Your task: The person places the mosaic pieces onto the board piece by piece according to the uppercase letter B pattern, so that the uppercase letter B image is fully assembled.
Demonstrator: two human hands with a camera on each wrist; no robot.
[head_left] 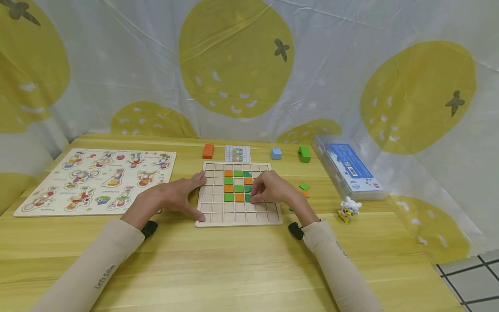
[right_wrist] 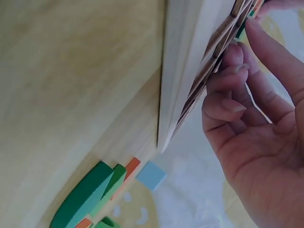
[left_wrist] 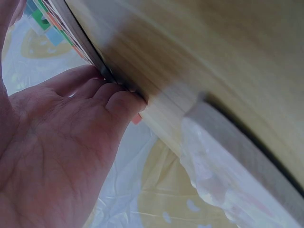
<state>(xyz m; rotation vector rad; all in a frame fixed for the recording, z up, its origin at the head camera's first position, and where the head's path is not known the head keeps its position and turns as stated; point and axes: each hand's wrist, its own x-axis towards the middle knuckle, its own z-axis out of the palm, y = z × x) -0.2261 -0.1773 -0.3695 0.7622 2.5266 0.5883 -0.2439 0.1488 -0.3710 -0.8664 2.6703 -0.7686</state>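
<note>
Clearly the weak spot was the pattern already laid in the grid board (head_left: 238, 193), which lay flat on the table (head_left: 241, 268) in front of me with orange and green tiles (head_left: 238, 185) seated in its middle cells. My left hand (head_left: 171, 199) rested open against the board's left edge, fingers spread and thumb near the lower corner, steadying it and gripping nothing. My right hand (head_left: 273, 188) hovered over the right side of the pattern with fingers curled down onto a green piece there; from the head view I judged it a light pinch, though the right wrist view showed only bent fingers (right_wrist: 228, 102) against the board's face, so I could not tell for certain. I judged that a careless press could tip a neighbouring tile out of its cell, or that a nudge from the left could slide the board. Loose green and orange pieces (head_left: 304, 189) waited just beside my right wrist, easily swept off.
</note>
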